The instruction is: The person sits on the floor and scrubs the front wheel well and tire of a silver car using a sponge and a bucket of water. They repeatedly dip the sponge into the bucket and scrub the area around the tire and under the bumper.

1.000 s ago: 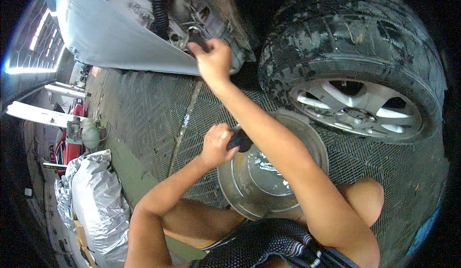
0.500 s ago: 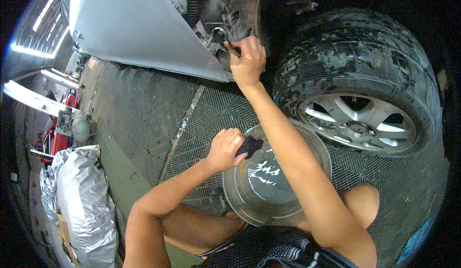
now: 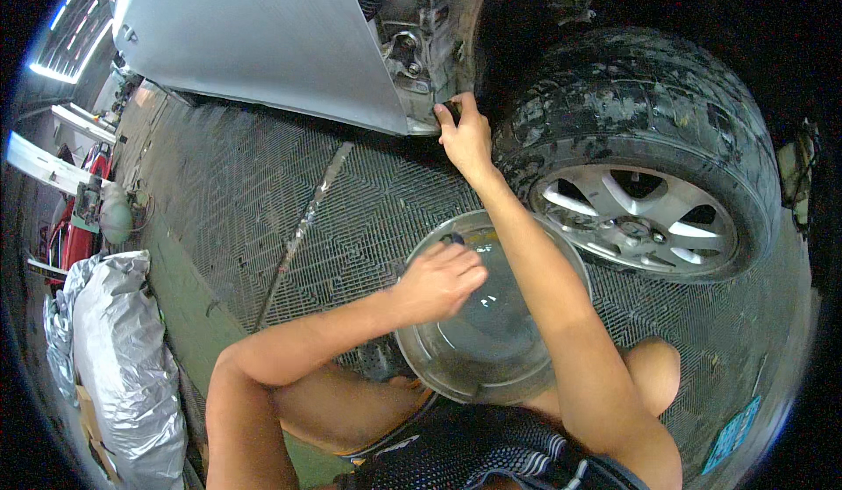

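My left hand point(image 3: 443, 281) is closed over a wide round basin of greyish water point(image 3: 421, 363), slightly smeared by motion. A bit of crumpled dark cloth point(image 3: 453, 239) pokes out above its knuckles. Farther off, my right hand point(image 3: 467, 139) reaches to the bottom of the grimy metal body section point(image 3: 438, 47), behind the lower corner of a silver-grey car door point(image 3: 263, 42). Its thumb and fingers curl round something dark there, too hidden to name. Hinge fittings and bolts point(image 3: 408, 56) show on the dirty metal above that hand.
A muddy tyre on a silver alloy wheel point(image 3: 640, 218) stands close to my right forearm. Ribbed matting point(image 3: 237, 192) covers the floor. At the left lies a bulky silver cover point(image 3: 127, 350). A blue grid piece point(image 3: 732, 433) lies far right. My bent legs flank the basin.
My right hand has come down from the hinge fittings to the bottom of the metal section. My left hand has moved right over the basin and turned, hiding most of the cloth. The view has shifted slightly.
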Available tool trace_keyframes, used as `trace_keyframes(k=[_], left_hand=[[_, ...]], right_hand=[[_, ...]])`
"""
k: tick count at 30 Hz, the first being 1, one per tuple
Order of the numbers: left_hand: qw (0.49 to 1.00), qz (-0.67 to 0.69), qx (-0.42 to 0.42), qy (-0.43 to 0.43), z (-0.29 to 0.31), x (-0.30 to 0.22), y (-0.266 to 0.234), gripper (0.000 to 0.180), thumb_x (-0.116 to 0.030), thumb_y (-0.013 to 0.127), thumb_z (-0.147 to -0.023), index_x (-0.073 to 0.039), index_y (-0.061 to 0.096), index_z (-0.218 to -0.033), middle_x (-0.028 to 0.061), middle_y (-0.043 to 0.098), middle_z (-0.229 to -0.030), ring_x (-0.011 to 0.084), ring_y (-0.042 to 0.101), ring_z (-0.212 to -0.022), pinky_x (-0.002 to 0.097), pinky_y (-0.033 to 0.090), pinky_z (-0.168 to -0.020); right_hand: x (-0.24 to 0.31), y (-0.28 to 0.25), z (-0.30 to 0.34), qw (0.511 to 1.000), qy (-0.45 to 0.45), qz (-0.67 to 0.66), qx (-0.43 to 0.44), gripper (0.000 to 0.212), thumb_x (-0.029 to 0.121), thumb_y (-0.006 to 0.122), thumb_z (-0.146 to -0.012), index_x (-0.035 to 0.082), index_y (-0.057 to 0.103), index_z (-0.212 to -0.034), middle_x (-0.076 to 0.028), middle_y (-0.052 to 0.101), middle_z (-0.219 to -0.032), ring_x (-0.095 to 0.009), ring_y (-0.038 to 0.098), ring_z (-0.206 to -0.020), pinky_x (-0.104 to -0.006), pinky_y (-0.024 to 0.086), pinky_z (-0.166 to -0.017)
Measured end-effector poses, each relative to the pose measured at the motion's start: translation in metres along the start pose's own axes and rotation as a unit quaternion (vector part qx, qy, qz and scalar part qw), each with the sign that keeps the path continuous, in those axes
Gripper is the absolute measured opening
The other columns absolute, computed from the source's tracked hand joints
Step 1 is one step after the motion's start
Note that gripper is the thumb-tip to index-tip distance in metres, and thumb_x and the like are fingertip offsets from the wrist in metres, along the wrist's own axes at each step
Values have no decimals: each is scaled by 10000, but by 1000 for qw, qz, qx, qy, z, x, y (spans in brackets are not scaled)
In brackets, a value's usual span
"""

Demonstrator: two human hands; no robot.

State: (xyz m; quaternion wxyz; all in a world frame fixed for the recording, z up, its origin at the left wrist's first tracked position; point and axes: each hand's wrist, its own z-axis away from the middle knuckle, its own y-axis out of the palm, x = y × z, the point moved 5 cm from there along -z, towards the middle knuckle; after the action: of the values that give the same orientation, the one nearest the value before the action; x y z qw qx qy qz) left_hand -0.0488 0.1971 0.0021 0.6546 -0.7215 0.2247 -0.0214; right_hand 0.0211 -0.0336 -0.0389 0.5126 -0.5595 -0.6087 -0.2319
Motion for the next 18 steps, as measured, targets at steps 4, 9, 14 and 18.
trace_keyframes(k=[4,9,14,18], left_hand=[[919,113,361,-110,-32,-9,55,491,-169,711,-758,19,563,-1187,221,618,-1311,393,618,-1208,498,536,-934],[827,112,546,-77,-3,-7,214,833,-218,710,-816,16,348,-1529,205,586,-1429,370,646,-1200,519,563,-904],[861,35,507,-31,24,-20,318,627,-214,694,-826,-113,565,-1432,132,642,-1382,349,636,-1229,522,526,-985],[847,199,490,-50,30,-30,314,505,-178,655,-814,-94,670,-1312,164,688,-1293,364,627,-1228,514,513,-991]], right_hand=[[-22,11,10,998,-28,36,37,305,285,700,-961,34,601,-1102,-170,719,-779,-381,733,-800,-462,546,-732],[-10,16,9,997,-29,-72,5,288,241,709,-941,9,618,-1083,-229,728,-994,-444,699,-944,-501,541,-803],[-12,9,11,998,-35,-44,-5,288,226,712,-933,-6,641,-1089,-251,719,-1002,-471,681,-974,-512,536,-826],[-11,10,17,995,14,24,99,295,214,700,-930,-27,658,-1095,-282,707,-1006,-493,667,-985,-529,526,-854]])
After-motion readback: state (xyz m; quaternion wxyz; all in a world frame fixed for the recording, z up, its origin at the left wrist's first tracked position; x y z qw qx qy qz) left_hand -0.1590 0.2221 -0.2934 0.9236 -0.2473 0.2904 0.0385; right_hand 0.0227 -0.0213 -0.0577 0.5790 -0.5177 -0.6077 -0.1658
